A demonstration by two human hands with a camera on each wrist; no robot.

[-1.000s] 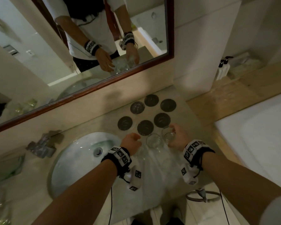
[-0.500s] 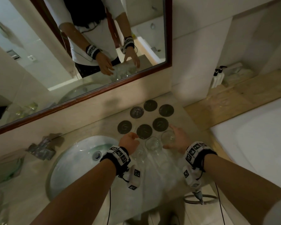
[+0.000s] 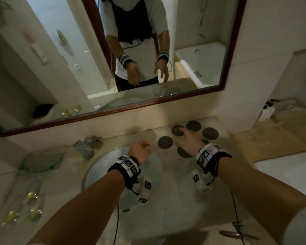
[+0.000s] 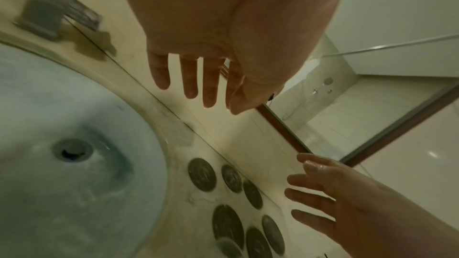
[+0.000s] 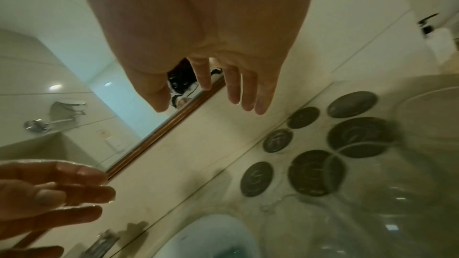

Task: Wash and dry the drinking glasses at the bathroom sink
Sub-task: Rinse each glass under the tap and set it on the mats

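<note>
At the far left of the desk, a few blurred glass items with yellowish glints sit near the edge, and I cannot make out just what they are. Behind them lies a flat glass tray, and next to that the chrome tap stands at the back rim of the round white sink. The left hand hangs over the right part of the basin; the wrist views show its fingers straight and slightly spread, holding nothing. Just right of it, dark round coasters lie in a cluster on the stone. The right hand hovers above them with wet fingers extended and apart, also empty. The drinking glasses stand on the desk to the right of the sink, below the right wrist and at the near edge of the coasters, clear and hard to separate from one another. Above everything the wood-framed mirror reflects both empty hands. Far right, pump bottles sit on a wooden ledge beside the white bathtub.
</note>
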